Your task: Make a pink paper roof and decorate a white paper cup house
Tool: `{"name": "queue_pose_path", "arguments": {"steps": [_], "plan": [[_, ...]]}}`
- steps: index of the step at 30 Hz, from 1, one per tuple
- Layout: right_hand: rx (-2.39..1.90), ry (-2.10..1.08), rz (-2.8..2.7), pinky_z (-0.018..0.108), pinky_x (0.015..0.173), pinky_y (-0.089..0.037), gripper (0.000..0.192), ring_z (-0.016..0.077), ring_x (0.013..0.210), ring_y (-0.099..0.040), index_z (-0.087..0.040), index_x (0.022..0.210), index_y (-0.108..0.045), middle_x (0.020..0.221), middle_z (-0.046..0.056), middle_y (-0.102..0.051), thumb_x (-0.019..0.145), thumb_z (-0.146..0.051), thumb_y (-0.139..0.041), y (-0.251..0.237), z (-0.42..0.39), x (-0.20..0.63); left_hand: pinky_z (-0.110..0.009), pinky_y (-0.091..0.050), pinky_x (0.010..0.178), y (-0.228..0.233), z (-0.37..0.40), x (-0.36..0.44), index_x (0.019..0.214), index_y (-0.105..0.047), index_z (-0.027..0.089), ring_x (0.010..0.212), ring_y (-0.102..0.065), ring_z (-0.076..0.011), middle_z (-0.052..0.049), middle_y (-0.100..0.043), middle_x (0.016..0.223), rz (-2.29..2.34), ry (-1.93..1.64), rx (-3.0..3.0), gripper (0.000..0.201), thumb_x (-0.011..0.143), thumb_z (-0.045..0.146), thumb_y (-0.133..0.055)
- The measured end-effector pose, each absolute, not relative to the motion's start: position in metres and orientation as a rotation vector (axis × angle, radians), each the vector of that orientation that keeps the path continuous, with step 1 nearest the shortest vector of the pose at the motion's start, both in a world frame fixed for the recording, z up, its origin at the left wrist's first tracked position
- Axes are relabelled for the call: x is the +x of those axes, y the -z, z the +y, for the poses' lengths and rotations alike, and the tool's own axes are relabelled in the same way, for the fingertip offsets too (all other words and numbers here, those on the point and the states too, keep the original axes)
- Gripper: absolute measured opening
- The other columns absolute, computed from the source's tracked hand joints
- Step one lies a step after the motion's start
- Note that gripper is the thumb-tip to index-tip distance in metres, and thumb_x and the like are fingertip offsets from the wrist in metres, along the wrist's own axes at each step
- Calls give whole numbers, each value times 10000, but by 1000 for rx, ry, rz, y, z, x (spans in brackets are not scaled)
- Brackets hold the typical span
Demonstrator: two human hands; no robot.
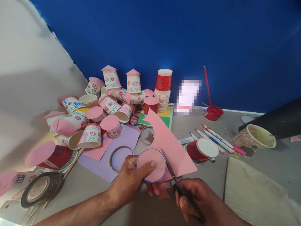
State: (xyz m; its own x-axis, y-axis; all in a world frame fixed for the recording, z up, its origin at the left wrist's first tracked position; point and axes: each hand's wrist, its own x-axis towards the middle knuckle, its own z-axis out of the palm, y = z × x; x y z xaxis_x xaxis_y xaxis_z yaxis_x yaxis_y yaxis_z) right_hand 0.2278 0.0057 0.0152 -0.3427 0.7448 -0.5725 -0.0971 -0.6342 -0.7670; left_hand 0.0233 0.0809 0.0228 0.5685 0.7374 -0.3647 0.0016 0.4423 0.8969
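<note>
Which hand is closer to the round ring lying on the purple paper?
Left. The left hand is close beside the ring; the right hand is farther off, toward the right.

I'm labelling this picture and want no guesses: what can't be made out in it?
All in the head view:
Left hand: some fingers, hidden behind the pink paper circle.
Scissors: part of the handles, covered by the right hand.
Bright patch by the blue wall: blurred into blocks.
Pink disc at the left edge: cut off by it.
White marker: print too small to read.

Matt pink paper disc (pixel 157 156), metal-bladed scissors (pixel 173 176), smooth paper cup stack (pixel 162 101)
</note>
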Motion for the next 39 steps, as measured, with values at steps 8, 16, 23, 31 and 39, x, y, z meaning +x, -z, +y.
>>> {"name": "queue_pose_path", "arguments": {"steps": [8, 16, 23, 31, 39], "plan": [[-1321, -2028, -830, 249, 483, -331, 731, 74, 468, -381, -191, 556, -556, 489, -46, -492, 450, -866, -815, -15, 5, 230, -217, -544, 466, -24, 81, 23, 748, -769, 65, 506, -694, -169, -132, -748, 636, 845, -547, 975, 458, 939, 474, -691], [-1342, -1983, -966, 252, 487, -316, 774, 76, 475, -383, -198, 597, -537, 508, -44, -492, 494, -940, -731, -17, 6, 231, -211, -546, 459, -26, 81, 25, 731, -768, 66, 507, -695, -167, -122, -738, 622, 825, -548, 947, 450, 925, 468, -708], [-1353, -1997, -883, 247, 479, -328, 781, 71, 463, -367, -192, 565, -544, 496, -53, -477, 423, -925, -773, -16, 5, 230, -220, -546, 462, -25, 81, 25, 741, -766, 66, 503, -697, -172, -130, -748, 632, 835, -556, 956, 442, 937, 456, -695], [-1393, -1982, -951, 255, 484, -322, 759, 78, 493, -350, -203, 549, -514, 502, -38, -467, 474, -917, -759, -20, 6, 229, -224, -545, 461, -27, 81, 24, 730, -765, 63, 508, -692, -174, -135, -744, 629, 829, -545, 954, 455, 922, 472, -707], [-1438, -1965, -975, 253, 485, -314, 679, 79, 484, -354, -207, 547, -510, 497, -39, -467, 549, -830, -781, -17, 6, 231, -210, -550, 457, -27, 80, 24, 736, -769, 64, 497, -694, -161, -112, -734, 621, 821, -558, 943, 430, 931, 442, -703]]}}
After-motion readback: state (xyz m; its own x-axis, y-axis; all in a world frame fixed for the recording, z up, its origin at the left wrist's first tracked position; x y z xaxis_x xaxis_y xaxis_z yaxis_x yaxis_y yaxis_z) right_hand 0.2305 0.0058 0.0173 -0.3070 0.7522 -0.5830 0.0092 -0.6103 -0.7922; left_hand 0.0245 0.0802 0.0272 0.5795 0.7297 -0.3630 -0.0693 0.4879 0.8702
